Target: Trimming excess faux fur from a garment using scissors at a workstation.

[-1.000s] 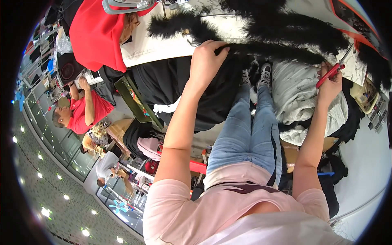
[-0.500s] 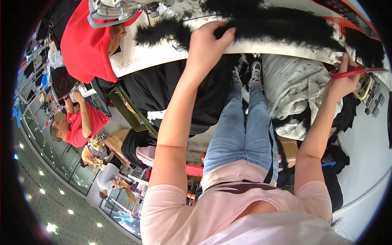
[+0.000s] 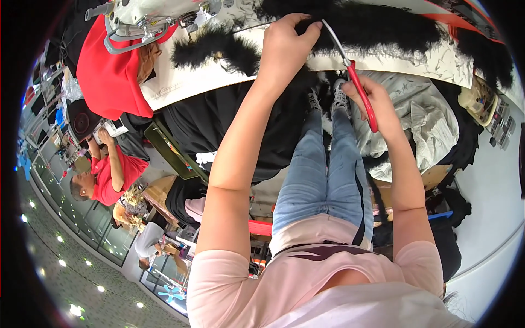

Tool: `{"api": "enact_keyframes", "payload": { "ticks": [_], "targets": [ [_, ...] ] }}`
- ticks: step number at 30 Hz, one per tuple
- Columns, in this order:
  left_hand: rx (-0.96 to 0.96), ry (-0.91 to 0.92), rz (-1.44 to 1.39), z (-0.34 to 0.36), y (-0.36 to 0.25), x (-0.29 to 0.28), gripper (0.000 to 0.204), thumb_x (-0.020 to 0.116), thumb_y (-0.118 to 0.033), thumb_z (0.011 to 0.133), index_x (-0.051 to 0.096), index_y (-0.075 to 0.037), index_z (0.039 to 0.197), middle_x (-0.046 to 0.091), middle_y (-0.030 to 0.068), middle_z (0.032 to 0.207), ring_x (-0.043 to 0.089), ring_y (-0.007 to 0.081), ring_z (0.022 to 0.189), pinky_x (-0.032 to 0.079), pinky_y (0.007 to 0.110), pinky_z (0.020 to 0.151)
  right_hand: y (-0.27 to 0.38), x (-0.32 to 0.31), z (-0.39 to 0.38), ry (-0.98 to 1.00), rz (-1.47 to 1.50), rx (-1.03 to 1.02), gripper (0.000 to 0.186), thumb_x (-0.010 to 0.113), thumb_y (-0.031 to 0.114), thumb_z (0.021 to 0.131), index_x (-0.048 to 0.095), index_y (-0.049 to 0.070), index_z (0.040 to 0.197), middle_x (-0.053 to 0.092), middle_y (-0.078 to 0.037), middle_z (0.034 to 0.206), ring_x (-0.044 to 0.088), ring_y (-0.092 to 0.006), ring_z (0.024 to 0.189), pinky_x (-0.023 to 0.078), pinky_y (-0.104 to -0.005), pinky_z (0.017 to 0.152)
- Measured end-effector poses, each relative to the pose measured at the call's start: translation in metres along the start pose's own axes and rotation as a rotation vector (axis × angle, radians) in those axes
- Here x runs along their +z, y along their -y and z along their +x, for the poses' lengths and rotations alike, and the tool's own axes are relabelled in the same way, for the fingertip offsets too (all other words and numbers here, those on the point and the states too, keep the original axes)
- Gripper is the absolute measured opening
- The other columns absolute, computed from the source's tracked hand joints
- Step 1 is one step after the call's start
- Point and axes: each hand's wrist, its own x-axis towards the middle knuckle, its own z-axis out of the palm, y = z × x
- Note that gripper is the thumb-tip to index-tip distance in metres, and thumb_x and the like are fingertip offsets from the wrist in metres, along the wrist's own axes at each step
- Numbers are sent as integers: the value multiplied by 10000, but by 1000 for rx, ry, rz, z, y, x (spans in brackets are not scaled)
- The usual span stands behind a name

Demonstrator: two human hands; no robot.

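Observation:
A long strip of black fluffy trim (image 3: 377, 30) lies along the white table (image 3: 407, 64). My left hand (image 3: 285, 52) is closed on this trim, thumb and forefinger pinching it near the strip's left part. My right hand (image 3: 377, 104) grips red-handled scissors (image 3: 350, 68) in front of the table edge. Their blades point up and to the left, tips close beside my left thumb; the blades look nearly closed. Left of my left hand, a shorter black fluffy stretch (image 3: 216, 49) spreads over the table; whether it joins the long strip is hidden.
A sewing machine (image 3: 147, 24) stands at the upper left, with red fabric (image 3: 101, 76) beside it. Below the table hang black fabric (image 3: 219, 123) and a pale grey cloth bundle (image 3: 424, 117). A person in a red shirt (image 3: 120, 175) works at the left.
My right hand has left the strip's right end and swung left and nearer with the scissors, whose blades now point to my left hand. My left hand has shifted slightly right and up.

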Motion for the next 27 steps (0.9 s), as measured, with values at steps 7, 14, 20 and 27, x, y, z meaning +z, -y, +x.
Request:
{"api": "enact_keyframes", "payload": {
  "ticks": [7,14,20,27],
  "targets": [
    [1,-61,26,-3,1,1,366,666,-242,795,655,65,994,595,147,571,554,192,496,449,317,533,2,-2,2,30,-29,23,460,633,487,856,596,30,892,389,63,544,364,-37,446,292,-219,412],
    [26,-108,11,-3,8,4,369,686,-272,819,658,39,1016,576,50,562,489,73,514,403,243,510,6,-2,2,31,-47,56,473,635,502,848,601,32,889,387,64,544,365,-37,444,296,-216,413],
    [-5,-97,5,-4,7,5,357,683,-260,828,657,37,1024,619,61,615,544,93,545,435,251,541,2,-3,2,45,-28,63,467,634,504,849,594,39,868,384,68,544,368,-36,445,293,-216,409],
    [125,-142,40,-5,11,9,310,681,-232,829,666,39,978,644,104,659,582,141,572,459,272,573,5,-4,0,42,-48,64,460,629,496,855,584,38,847,410,49,574,383,-49,482,310,-229,440]
  ]
}}
